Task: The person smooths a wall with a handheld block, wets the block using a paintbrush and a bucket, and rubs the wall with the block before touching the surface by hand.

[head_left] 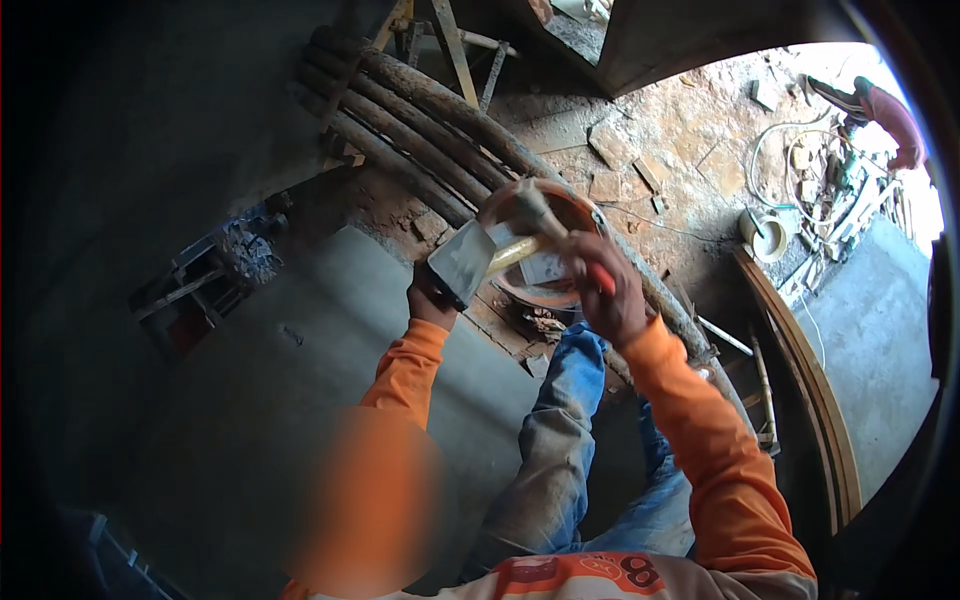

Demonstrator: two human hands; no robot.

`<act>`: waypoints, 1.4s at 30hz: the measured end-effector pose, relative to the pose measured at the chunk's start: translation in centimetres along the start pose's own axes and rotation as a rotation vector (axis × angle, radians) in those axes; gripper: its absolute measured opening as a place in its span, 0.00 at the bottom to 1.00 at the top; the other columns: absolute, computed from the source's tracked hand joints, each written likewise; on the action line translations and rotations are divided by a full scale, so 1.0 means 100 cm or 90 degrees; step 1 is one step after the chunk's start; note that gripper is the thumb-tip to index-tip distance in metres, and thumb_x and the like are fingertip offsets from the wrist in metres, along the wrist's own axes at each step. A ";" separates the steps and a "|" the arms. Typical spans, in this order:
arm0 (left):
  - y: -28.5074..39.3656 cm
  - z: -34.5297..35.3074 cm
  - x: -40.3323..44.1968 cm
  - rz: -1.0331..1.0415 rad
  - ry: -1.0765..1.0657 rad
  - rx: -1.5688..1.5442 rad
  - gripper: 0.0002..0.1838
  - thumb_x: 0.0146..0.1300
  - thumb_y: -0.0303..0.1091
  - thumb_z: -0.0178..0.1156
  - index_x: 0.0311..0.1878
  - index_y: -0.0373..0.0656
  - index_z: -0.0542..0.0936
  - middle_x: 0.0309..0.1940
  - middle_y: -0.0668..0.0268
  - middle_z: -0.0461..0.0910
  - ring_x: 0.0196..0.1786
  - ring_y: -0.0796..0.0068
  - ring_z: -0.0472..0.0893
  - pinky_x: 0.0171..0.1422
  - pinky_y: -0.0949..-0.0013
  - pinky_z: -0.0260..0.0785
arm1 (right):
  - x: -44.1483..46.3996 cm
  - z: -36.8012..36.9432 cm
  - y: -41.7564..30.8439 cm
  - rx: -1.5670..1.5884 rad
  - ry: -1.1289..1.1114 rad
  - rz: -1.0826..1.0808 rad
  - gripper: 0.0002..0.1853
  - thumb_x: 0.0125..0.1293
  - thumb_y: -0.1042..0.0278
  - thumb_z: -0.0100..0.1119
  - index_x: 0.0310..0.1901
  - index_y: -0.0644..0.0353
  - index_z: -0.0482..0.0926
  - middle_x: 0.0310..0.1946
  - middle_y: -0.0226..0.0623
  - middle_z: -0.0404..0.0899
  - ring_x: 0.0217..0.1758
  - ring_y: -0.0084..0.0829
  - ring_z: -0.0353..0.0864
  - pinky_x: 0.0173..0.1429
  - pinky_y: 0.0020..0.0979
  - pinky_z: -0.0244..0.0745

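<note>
My left hand (432, 298) is closed around a flat grey plastering float (463, 262), whose broad face is tilted up. My right hand (612, 295) grips a hand tool (545, 215) with a pale, blurred head. A red end (602, 279) shows at my fingers. A yellowish wooden piece (515, 253) reaches from the tool toward the float; I cannot tell which of the two it belongs to. Below both hands is a round reddish-brown basin (500, 203) with something greyish in it, partly hidden by my right hand.
Long wooden poles (440, 100) run side by side past the basin. A smooth grey surface (340, 290) lies on my left, with a debris-filled opening (235, 260). Rubble and broken tiles cover the ground. A white bucket (765, 235), a hose (757, 150) and another person (890, 115) are at right.
</note>
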State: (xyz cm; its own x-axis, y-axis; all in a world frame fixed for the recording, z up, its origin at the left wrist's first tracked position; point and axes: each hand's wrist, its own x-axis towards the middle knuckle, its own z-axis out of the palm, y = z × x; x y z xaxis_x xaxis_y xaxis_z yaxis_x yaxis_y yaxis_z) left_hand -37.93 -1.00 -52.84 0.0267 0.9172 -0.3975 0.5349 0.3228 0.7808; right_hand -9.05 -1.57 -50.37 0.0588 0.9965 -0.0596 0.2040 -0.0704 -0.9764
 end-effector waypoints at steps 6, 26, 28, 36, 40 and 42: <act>0.021 -0.019 0.048 0.111 -0.016 0.233 0.29 0.48 0.37 0.68 0.53 0.42 0.69 0.48 0.60 0.75 0.50 0.71 0.76 0.54 0.70 0.69 | 0.008 0.013 -0.082 0.159 -0.120 -0.115 0.17 0.55 0.81 0.56 0.49 0.61 0.72 0.50 0.46 0.72 0.51 0.45 0.75 0.54 0.38 0.71; 0.127 -0.083 0.056 0.448 -0.212 0.315 0.21 0.55 0.39 0.63 0.49 0.40 0.70 0.50 0.52 0.76 0.53 0.53 0.77 0.55 0.59 0.71 | 0.092 -0.015 -0.055 0.025 -0.150 -0.264 0.10 0.57 0.73 0.58 0.42 0.59 0.76 0.41 0.43 0.77 0.47 0.40 0.77 0.46 0.36 0.73; 0.133 -0.079 0.048 0.535 -0.270 0.283 0.20 0.56 0.37 0.63 0.48 0.39 0.70 0.51 0.51 0.75 0.53 0.52 0.77 0.56 0.58 0.71 | 0.092 -0.013 -0.035 0.036 -0.172 -0.170 0.09 0.59 0.71 0.57 0.42 0.59 0.76 0.39 0.43 0.77 0.43 0.40 0.77 0.44 0.35 0.73; 0.094 -0.083 0.036 0.494 -0.235 0.458 0.20 0.53 0.34 0.64 0.48 0.41 0.70 0.49 0.52 0.76 0.51 0.54 0.78 0.54 0.59 0.70 | 0.069 -0.044 -0.090 0.571 -0.047 0.256 0.13 0.68 0.63 0.49 0.42 0.65 0.74 0.34 0.41 0.79 0.32 0.33 0.80 0.37 0.27 0.75; 0.108 -0.080 0.032 0.493 -0.203 0.475 0.16 0.52 0.29 0.62 0.44 0.39 0.72 0.49 0.54 0.76 0.52 0.58 0.77 0.56 0.61 0.69 | 0.060 -0.020 -0.061 0.674 -0.105 0.476 0.15 0.70 0.59 0.45 0.43 0.65 0.69 0.34 0.43 0.77 0.33 0.33 0.80 0.38 0.31 0.78; 0.119 -0.080 0.030 0.488 -0.188 0.447 0.15 0.53 0.28 0.62 0.44 0.39 0.72 0.49 0.54 0.76 0.52 0.57 0.77 0.56 0.60 0.69 | 0.062 -0.003 -0.035 0.738 -0.059 0.569 0.15 0.70 0.59 0.44 0.44 0.65 0.68 0.32 0.45 0.76 0.31 0.33 0.78 0.37 0.32 0.78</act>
State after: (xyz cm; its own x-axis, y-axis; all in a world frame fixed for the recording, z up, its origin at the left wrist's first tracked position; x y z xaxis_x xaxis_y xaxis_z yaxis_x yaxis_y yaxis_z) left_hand -38.28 7.48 -40.89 0.7122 0.6955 -0.0949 0.6516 -0.6047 0.4579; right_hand -9.09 4.79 -47.23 -0.3300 0.6437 -0.6905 -0.7504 -0.6226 -0.2218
